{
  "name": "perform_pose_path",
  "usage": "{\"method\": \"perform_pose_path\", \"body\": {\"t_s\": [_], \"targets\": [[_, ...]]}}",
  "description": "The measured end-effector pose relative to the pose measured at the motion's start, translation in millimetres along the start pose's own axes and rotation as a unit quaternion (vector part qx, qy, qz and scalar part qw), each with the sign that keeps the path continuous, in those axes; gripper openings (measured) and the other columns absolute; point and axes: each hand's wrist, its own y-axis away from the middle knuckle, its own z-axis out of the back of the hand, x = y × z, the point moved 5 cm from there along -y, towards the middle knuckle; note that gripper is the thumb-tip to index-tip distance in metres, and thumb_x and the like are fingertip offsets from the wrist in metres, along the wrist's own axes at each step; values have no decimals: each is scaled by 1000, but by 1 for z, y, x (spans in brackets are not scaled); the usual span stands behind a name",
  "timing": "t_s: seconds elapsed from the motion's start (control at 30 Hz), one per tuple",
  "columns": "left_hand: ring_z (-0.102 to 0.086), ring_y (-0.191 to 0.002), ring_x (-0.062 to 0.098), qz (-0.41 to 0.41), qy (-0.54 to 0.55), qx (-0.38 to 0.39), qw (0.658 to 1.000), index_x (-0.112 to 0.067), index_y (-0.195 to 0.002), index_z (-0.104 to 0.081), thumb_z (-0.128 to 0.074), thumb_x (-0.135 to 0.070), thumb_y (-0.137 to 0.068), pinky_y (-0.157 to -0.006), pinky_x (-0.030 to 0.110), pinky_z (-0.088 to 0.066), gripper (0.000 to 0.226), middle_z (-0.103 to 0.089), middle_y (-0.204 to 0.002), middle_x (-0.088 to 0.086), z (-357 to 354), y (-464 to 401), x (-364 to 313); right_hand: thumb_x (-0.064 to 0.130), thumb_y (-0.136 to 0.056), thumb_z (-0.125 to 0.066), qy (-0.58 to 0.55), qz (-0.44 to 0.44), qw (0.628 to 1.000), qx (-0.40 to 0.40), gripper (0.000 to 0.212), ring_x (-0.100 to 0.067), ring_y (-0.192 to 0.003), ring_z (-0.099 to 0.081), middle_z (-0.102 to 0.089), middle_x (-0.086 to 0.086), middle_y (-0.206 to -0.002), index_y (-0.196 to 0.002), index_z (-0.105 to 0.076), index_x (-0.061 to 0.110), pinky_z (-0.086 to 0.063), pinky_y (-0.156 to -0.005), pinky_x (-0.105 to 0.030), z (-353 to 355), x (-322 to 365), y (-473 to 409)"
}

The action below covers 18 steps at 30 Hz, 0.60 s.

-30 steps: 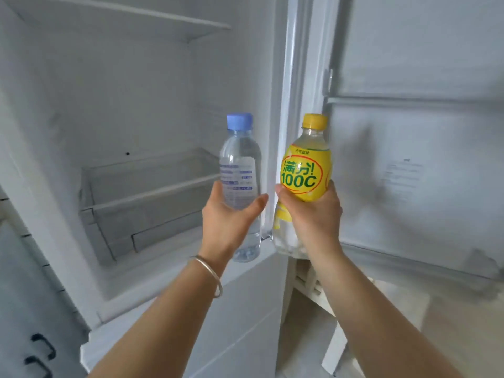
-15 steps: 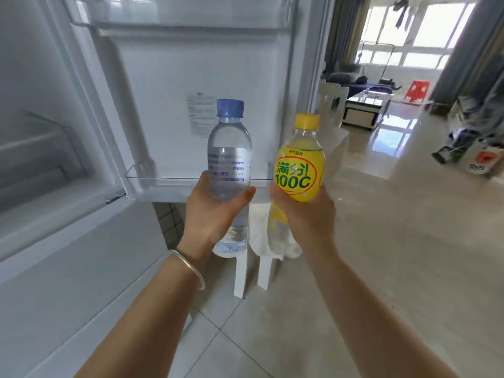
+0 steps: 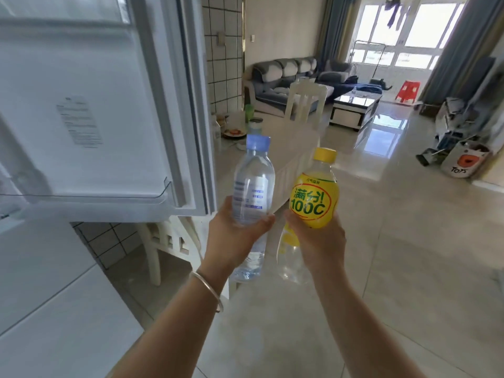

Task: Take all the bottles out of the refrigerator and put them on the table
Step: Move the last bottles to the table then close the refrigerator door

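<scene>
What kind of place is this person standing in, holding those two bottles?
Most likely a home, an open kitchen and living area: an open refrigerator door at the left, a white dining table with a chair just ahead, and a grey sofa by bright windows beyond.

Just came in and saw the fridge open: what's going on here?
A person is carrying two bottles away from the fridge. The left hand grips a water bottle with a blue cap, and the right hand grips a yellow soda bottle. Both are upright and held side by side. The fridge door stands open on the left. The table lies just ahead, with dishes and another bottle at its far end.
</scene>
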Motion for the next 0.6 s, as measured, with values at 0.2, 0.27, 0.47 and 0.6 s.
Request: {"method": "perform_pose_path", "body": {"t_s": [0.2, 0.27, 0.47, 0.6], "targets": [[-68, -74, 4, 15, 19, 0, 1000, -26, -95, -61, -82, -33, -62, -67, 19, -53, 40, -72, -84, -6, -65, -79, 17, 40, -62, -80, 18, 7, 1000, 15, 49, -20, -85, -63, -67, 0, -89, -102, -60, 20, -47, -74, -30, -17, -18, -94], [-68, -74, 4, 14, 24, -9, 1000, -27, -94, -61, -81, -38, -57, -67, 19, -53, 43, -72, -83, -7, -81, -115, 21, 39, -63, -80, 20, 16, 999, 20, 47, -19, -82, -61, -67, 1, -89, -102, -61, 21, -43, -71, -27, -28, -18, -131], [-67, -75, 2, 14, 32, -26, 999, -24, -98, -61, -82, -24, -67, -68, 17, -52, 38, -70, -85, -8, -116, -229, 26, 38, -63, -80, 19, 38, 999, 31, 46, -16, -80, -61, -66, 3, -87, -102, -60, 21, -41, -68, -25, -71, -5, -244], [-64, -65, -8, 30, 54, -55, 997, -23, -98, -61, -82, -19, -68, -60, 8, -48, 37, -69, -83, -10, -135, -292, 39, 38, -63, -80, 15, 41, 998, 53, 49, -18, -80, -59, -62, 4, -85, -103, -59, 18, -40, -69, -25, -107, -6, -312]]}}
